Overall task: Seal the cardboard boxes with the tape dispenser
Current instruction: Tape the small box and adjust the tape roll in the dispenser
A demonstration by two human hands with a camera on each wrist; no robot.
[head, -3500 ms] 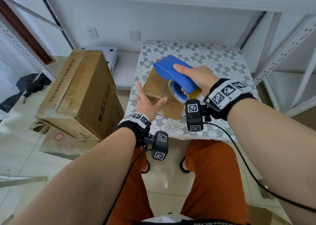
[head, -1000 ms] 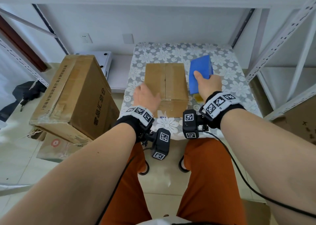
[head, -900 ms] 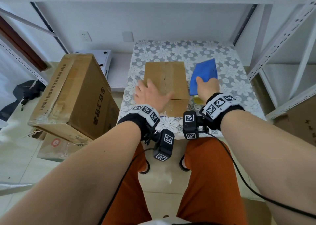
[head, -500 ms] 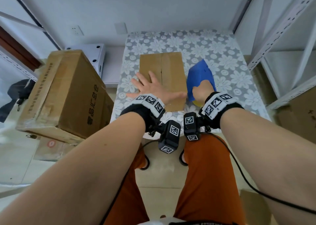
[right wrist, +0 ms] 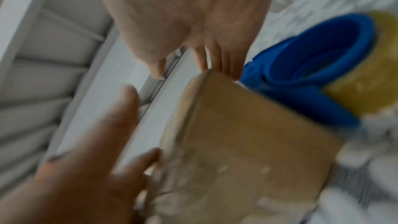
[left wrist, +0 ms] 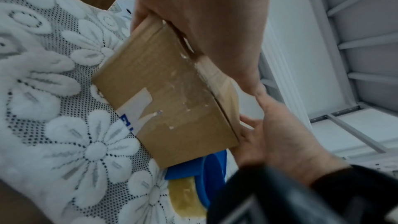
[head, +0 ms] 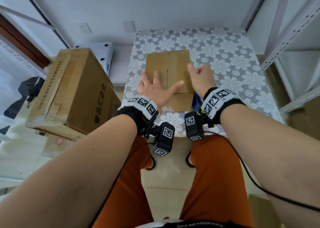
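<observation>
The small cardboard box [head: 168,72] on the table is plain tan-brown, with a white label scrap printed in blue on its near side and glossy clear tape over it. Beside it the tape dispenser [left wrist: 202,168] is bright blue and carries a yellowish, translucent roll. The tablecloth [head: 225,54] is grey mesh patterned with white lace flowers. The large carton [head: 72,92] to the left is darker brown with black printed characters down its side. The shorts [head: 214,175] are burnt orange, the wrist bands [head: 214,99] black with white panels bearing black square codes, and the shelving [head: 294,28] pale grey-white
</observation>
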